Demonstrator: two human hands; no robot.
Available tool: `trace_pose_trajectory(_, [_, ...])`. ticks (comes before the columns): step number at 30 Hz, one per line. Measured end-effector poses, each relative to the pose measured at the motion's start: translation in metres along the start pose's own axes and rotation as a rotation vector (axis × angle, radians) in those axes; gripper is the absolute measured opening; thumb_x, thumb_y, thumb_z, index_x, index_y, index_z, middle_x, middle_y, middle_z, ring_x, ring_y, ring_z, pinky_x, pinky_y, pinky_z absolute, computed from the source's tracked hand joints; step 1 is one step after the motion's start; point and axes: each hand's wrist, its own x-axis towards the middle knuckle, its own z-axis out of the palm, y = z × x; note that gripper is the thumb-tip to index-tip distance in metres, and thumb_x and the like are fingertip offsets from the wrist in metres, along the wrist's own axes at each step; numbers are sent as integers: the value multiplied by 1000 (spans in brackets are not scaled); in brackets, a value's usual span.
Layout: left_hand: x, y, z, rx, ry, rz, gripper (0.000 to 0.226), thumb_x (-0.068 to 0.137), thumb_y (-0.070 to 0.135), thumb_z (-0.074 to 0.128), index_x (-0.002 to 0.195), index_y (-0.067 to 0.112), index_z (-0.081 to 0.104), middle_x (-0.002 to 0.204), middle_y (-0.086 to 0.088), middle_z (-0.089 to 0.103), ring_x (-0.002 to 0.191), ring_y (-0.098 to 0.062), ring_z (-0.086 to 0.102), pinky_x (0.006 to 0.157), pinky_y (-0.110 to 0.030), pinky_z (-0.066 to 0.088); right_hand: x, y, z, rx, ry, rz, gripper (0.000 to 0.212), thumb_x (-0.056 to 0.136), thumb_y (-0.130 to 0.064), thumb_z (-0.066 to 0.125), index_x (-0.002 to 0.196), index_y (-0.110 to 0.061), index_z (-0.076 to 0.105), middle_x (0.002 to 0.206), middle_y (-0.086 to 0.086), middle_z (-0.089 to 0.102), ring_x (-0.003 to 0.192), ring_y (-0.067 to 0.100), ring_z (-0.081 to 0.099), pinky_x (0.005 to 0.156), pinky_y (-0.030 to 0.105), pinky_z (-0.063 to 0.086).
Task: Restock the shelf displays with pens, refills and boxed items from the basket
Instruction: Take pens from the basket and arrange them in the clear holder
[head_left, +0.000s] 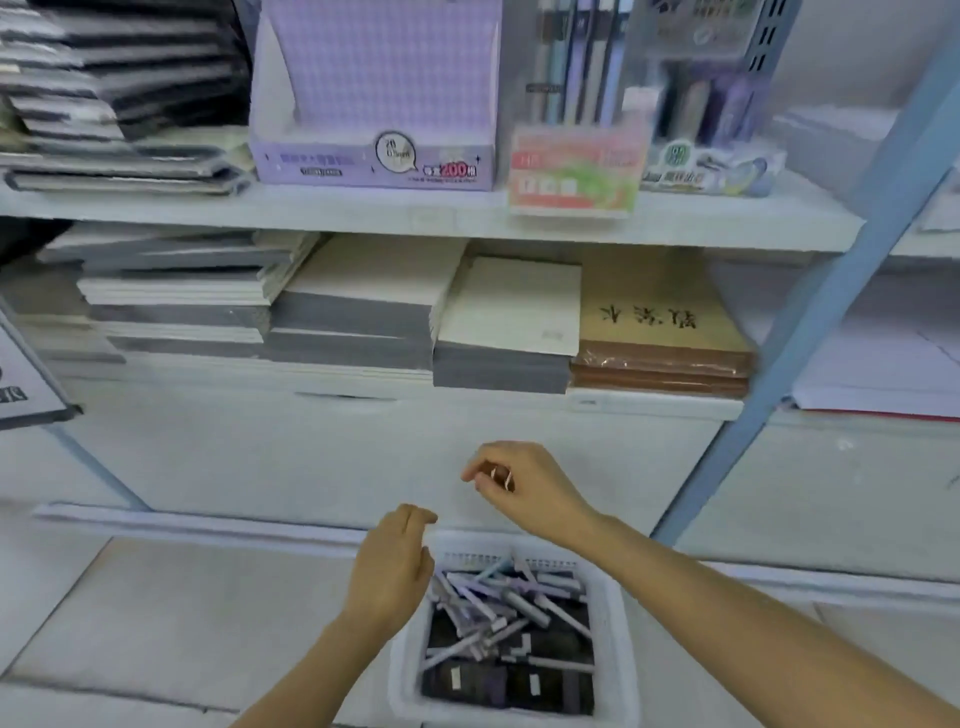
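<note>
A white plastic basket (615, 629) stands on the floor at the foot of the shelf. It holds several pale purple and grey pens (498, 597) lying over dark boxed items (519, 686). My left hand (395, 566) hovers over the basket's left rim with its fingers straight and together, holding nothing. My right hand (519, 488) is raised above the basket's far edge, its fingers curled in, and I see nothing in it. On the upper shelf stand a purple display box (374, 156), a pen display with a pink and green front (576, 171) and another pen display (711, 161).
Stacks of notebooks (353, 312) and brown wrapped books (660, 332) fill the lower shelf. Dark folders (119, 104) are piled at the upper left. A blue shelf post (810, 332) slants down on the right. A white cabinet front (311, 457) faces the basket.
</note>
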Motion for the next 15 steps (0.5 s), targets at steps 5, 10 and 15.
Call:
trace_pose_trajectory(5, [-36, -44, 68, 74, -420, -228, 57, 104, 26, 34, 155, 16, 10, 163, 2, 6, 147, -12, 18, 116, -25, 19, -32, 86, 86, -58, -241, 294, 21, 94, -12, 52, 112, -15, 64, 110, 5, 64, 91, 19, 61, 79, 26, 47])
trace_pose_trajectory(10, [-52, -63, 98, 76, -389, -228, 57, 104, 24, 35, 155, 16, 11, 163, 5, 0, 144, -11, 23, 113, -23, 24, -53, 130, 143, -78, -388, 450, 24, 96, -30, 54, 115, -15, 58, 101, 7, 64, 81, 19, 60, 70, 32, 50])
trace_pose_trajectory(15, [-50, -59, 103, 68, -220, -182, 46, 92, 14, 62, 136, 9, 52, 146, -11, 46, 127, -27, 51, 105, -37, 43, -59, 147, 176, -91, -347, 536, 7, 94, -28, 59, 92, -22, 60, 80, -6, 63, 67, 6, 58, 67, 26, 53])
